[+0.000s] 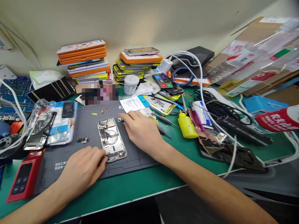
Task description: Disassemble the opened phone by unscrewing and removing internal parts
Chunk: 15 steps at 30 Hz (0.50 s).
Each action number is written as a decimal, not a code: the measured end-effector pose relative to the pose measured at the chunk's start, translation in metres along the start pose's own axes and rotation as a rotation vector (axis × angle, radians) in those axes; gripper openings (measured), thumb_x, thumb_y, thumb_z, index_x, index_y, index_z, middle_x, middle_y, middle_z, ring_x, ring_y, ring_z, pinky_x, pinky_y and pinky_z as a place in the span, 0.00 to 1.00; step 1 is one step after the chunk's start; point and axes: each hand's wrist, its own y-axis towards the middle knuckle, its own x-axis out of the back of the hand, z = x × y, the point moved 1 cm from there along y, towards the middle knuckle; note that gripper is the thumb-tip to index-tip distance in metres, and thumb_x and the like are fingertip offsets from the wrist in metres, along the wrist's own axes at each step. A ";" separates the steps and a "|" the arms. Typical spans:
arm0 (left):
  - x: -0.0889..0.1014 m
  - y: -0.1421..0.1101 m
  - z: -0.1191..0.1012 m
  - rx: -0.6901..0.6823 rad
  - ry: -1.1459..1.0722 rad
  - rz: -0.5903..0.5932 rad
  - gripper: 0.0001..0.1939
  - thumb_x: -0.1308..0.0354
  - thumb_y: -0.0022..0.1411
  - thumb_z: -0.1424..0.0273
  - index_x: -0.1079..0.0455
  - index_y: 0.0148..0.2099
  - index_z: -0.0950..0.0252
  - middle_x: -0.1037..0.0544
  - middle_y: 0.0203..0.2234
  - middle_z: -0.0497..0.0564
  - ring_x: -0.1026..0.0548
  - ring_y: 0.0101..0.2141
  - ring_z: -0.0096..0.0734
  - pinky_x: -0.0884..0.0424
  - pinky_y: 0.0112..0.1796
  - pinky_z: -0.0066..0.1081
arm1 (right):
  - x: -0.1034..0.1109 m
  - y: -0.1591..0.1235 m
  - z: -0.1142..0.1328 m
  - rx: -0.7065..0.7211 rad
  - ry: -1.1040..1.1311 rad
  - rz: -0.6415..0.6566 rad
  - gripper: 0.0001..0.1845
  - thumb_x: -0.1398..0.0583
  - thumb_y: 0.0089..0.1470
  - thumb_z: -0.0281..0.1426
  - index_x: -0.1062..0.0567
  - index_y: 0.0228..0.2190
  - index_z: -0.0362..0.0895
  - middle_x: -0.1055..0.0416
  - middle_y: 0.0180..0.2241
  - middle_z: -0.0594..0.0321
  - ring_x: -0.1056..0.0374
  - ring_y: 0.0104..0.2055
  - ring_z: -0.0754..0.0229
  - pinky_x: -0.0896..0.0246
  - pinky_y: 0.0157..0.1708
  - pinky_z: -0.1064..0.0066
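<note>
An opened phone housing (112, 139) with its inner parts exposed lies on a grey work mat (137, 158). My left hand (83, 165) is closed at the housing's lower left edge, with curled fingers and thumb against the frame. To the right of the housing's upper end, my right hand (141, 129) has its index finger and thumb together at a small dark and silver part (120, 120). The fingers partly cover that part. Left of the housing lies another small phone part (83, 140), dark with a metal block.
A red device with buttons (22, 177) sits at the mat's left end. Screwdrivers (163, 119), a yellow bottle (187, 125) and tangled cables (217, 109) lie to the right. Orange boxes (81, 56) are stacked along the wall. A white jar (131, 84) stands behind the mat.
</note>
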 end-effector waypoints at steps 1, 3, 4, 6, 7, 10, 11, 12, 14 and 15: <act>0.000 0.000 0.000 -0.001 -0.005 0.000 0.07 0.52 0.81 0.71 0.36 0.46 0.61 0.25 0.29 0.46 0.26 0.27 0.36 0.34 0.31 0.35 | 0.001 0.000 -0.001 -0.007 -0.011 -0.003 0.19 0.46 0.69 0.20 0.22 0.56 0.40 0.20 0.45 0.50 0.27 0.46 0.45 0.35 0.40 0.58; 0.001 -0.001 0.000 0.001 -0.009 0.002 0.06 0.52 0.80 0.71 0.35 0.46 0.61 0.25 0.29 0.46 0.26 0.28 0.36 0.34 0.31 0.35 | 0.003 0.000 -0.003 -0.017 -0.028 -0.006 0.19 0.46 0.69 0.20 0.22 0.56 0.39 0.20 0.44 0.50 0.27 0.45 0.46 0.35 0.39 0.58; 0.001 -0.001 0.000 0.002 -0.009 0.001 0.06 0.52 0.80 0.71 0.35 0.46 0.61 0.25 0.29 0.46 0.26 0.28 0.36 0.34 0.31 0.35 | 0.003 0.000 -0.004 -0.019 -0.034 -0.006 0.19 0.46 0.69 0.20 0.22 0.56 0.39 0.19 0.44 0.50 0.26 0.44 0.46 0.35 0.39 0.57; 0.000 -0.001 0.000 0.003 -0.006 -0.002 0.07 0.52 0.80 0.71 0.35 0.46 0.61 0.25 0.29 0.46 0.26 0.28 0.36 0.34 0.31 0.35 | 0.004 0.001 -0.006 -0.021 -0.041 -0.006 0.19 0.46 0.69 0.21 0.23 0.56 0.39 0.19 0.44 0.49 0.26 0.44 0.46 0.35 0.40 0.57; 0.000 -0.001 0.000 0.003 -0.002 -0.003 0.07 0.52 0.80 0.71 0.35 0.46 0.61 0.25 0.29 0.46 0.26 0.28 0.36 0.34 0.30 0.35 | 0.003 0.001 -0.006 -0.021 -0.043 -0.006 0.19 0.46 0.69 0.21 0.23 0.56 0.39 0.18 0.45 0.49 0.26 0.44 0.46 0.35 0.40 0.57; 0.000 -0.001 0.000 -0.003 0.004 -0.008 0.08 0.53 0.81 0.70 0.35 0.45 0.61 0.26 0.28 0.46 0.26 0.27 0.36 0.34 0.30 0.35 | 0.001 0.002 -0.006 -0.023 -0.049 -0.008 0.20 0.46 0.70 0.22 0.24 0.58 0.40 0.18 0.44 0.49 0.26 0.45 0.46 0.35 0.41 0.58; 0.000 -0.001 0.000 -0.005 0.003 -0.009 0.08 0.53 0.81 0.70 0.35 0.45 0.61 0.26 0.28 0.46 0.26 0.27 0.36 0.34 0.30 0.35 | 0.001 0.003 -0.005 -0.025 -0.052 -0.008 0.20 0.46 0.70 0.23 0.24 0.58 0.40 0.18 0.45 0.49 0.26 0.45 0.46 0.35 0.41 0.58; 0.000 -0.001 0.000 -0.007 0.003 -0.011 0.09 0.53 0.81 0.70 0.35 0.45 0.61 0.26 0.28 0.46 0.26 0.27 0.36 0.34 0.30 0.35 | 0.001 0.003 -0.004 -0.027 -0.054 -0.010 0.20 0.46 0.71 0.24 0.24 0.59 0.40 0.18 0.45 0.49 0.25 0.45 0.46 0.35 0.41 0.58; 0.000 -0.001 0.000 -0.009 0.002 -0.009 0.09 0.53 0.81 0.70 0.34 0.45 0.61 0.25 0.28 0.46 0.26 0.27 0.35 0.34 0.30 0.34 | 0.005 0.004 -0.004 -0.039 -0.060 -0.017 0.18 0.45 0.72 0.27 0.24 0.58 0.39 0.18 0.45 0.49 0.25 0.46 0.46 0.35 0.41 0.59; 0.000 -0.001 0.000 -0.007 0.002 -0.006 0.09 0.53 0.81 0.70 0.34 0.44 0.61 0.25 0.29 0.47 0.26 0.28 0.36 0.34 0.30 0.34 | 0.009 0.004 -0.006 -0.049 -0.063 -0.022 0.17 0.45 0.73 0.28 0.22 0.56 0.39 0.17 0.45 0.49 0.24 0.46 0.46 0.35 0.39 0.60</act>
